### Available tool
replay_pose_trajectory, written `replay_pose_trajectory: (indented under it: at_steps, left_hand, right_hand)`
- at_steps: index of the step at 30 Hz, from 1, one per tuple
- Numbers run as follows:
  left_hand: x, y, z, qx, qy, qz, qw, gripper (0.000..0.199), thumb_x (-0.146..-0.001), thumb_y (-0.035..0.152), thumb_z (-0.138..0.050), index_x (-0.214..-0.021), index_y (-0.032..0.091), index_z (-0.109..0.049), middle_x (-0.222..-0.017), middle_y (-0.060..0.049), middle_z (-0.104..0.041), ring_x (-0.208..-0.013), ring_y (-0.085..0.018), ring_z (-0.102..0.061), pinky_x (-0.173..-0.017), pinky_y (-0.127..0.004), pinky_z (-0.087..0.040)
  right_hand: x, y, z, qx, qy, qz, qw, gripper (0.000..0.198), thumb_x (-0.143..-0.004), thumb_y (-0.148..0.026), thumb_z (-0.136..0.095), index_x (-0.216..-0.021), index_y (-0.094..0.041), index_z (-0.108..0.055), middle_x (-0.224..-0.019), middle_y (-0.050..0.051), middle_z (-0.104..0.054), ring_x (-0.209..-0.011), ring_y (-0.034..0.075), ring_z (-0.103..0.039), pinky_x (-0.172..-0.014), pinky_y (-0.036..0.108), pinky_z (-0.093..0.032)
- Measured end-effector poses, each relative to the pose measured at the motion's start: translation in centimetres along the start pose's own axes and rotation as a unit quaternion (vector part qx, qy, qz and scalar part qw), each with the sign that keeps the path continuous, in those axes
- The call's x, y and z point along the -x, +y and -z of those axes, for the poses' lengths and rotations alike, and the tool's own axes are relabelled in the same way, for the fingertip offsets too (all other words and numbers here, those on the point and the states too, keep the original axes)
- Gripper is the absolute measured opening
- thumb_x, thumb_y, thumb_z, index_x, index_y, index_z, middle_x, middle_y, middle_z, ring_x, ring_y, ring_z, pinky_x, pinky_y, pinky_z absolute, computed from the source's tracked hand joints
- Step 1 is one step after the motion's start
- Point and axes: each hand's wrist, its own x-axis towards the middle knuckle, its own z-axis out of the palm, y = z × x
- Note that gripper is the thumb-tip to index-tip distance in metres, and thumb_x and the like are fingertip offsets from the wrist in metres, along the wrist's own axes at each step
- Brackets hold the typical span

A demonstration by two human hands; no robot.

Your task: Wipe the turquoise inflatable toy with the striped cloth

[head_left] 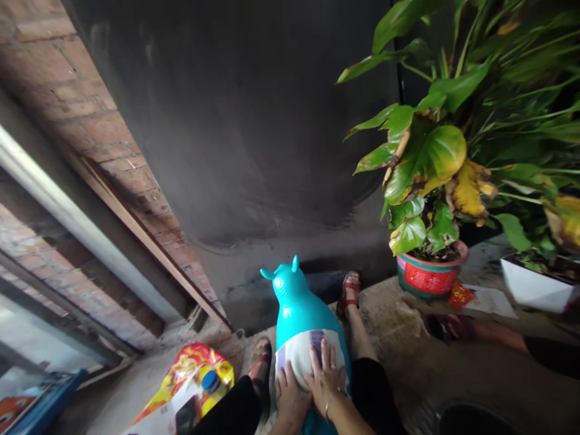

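Fingers (322,356) of the right hand (325,379) spread flat, open, on a white printed sheet (299,356) draped over the back of a glossy turquoise inflatable animal toy (296,302), rounded, with two small horns. Left hand (290,396) rests beside it on the sheet's lower edge, fingers loosely curled, gripping nothing. Toy stands on the rough concrete floor (399,344) between sandalled feet. Crinkled red-yellow plastic bag (185,374) lies to the left; a potted plant (430,275) in a glazed red-green pot stands well to the right.
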Motion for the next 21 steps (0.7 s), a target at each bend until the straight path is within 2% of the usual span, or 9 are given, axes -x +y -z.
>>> replay_pose_trajectory:
  at_steps: [4,8,10,16,19,21]
  left_hand:
    - [0.0,-0.2,-0.5,0.011,-0.002,0.001,1.000,0.080,-0.079,0.038,-0.045,-0.143,-0.002,-0.019,-0.154,-0.020,-0.022,-0.144,-0.029,-0.013,-0.119,-0.039,-0.013]
    - [-0.6,-0.1,-1.1,0.044,-0.028,0.042,0.998,0.085,-0.078,0.041,-0.047,-0.147,0.008,-0.010,-0.157,-0.019,-0.011,-0.144,-0.035,-0.012,-0.109,-0.054,-0.031]
    - [-1.4,0.3,-0.9,0.055,-0.038,0.077,0.995,0.088,-0.075,0.040,-0.052,-0.148,0.014,-0.009,-0.158,-0.017,-0.007,-0.143,-0.037,-0.011,-0.103,-0.061,-0.034]
    - [-7.0,1.1,1.0,0.087,-0.097,0.066,0.989,0.096,-0.074,0.053,-0.053,-0.147,0.012,-0.008,-0.157,-0.019,-0.007,-0.144,-0.037,-0.006,-0.105,-0.063,-0.031]
    - [-9.8,1.1,1.6,0.100,-0.099,0.049,0.989,0.097,-0.074,0.052,-0.053,-0.147,0.009,-0.006,-0.157,-0.019,-0.006,-0.145,-0.035,0.001,-0.108,-0.059,-0.030]
    - [-10.6,1.2,1.9,0.103,-0.091,0.040,0.990,0.096,-0.075,0.051,-0.052,-0.147,0.008,-0.005,-0.157,-0.020,-0.005,-0.145,-0.034,0.003,-0.108,-0.057,-0.031]
  right_hand:
    - [0.2,0.3,-0.2,0.016,-0.006,0.007,1.000,0.059,-0.090,-0.047,-0.039,-0.145,-0.039,-0.019,-0.157,0.005,-0.006,-0.143,0.033,-0.008,-0.099,0.063,-0.033]
    - [-1.4,0.5,-0.2,0.037,-0.025,0.001,0.999,0.060,-0.090,-0.049,-0.037,-0.145,-0.037,-0.017,-0.157,0.006,0.000,-0.143,0.034,-0.001,-0.102,0.065,-0.026]
    - [-3.1,0.4,0.1,0.040,-0.047,-0.002,0.998,0.063,-0.088,-0.053,-0.038,-0.146,-0.037,-0.017,-0.157,0.007,0.002,-0.143,0.034,0.002,-0.104,0.066,-0.022]
    - [-9.7,-0.7,0.6,0.045,-0.051,0.011,0.998,0.063,-0.089,-0.053,-0.035,-0.146,-0.037,-0.014,-0.157,0.006,0.005,-0.142,0.034,0.007,-0.105,0.069,-0.015]
    - [-12.4,-1.7,0.9,0.066,-0.043,0.011,0.997,0.063,-0.089,-0.050,-0.034,-0.146,-0.037,-0.011,-0.157,0.005,0.005,-0.143,0.032,0.006,-0.106,0.068,-0.014]
    - [-13.2,-2.4,1.6,0.081,-0.042,0.005,0.996,0.063,-0.090,-0.048,-0.034,-0.146,-0.036,-0.009,-0.157,0.004,0.005,-0.143,0.031,0.005,-0.106,0.068,-0.016]
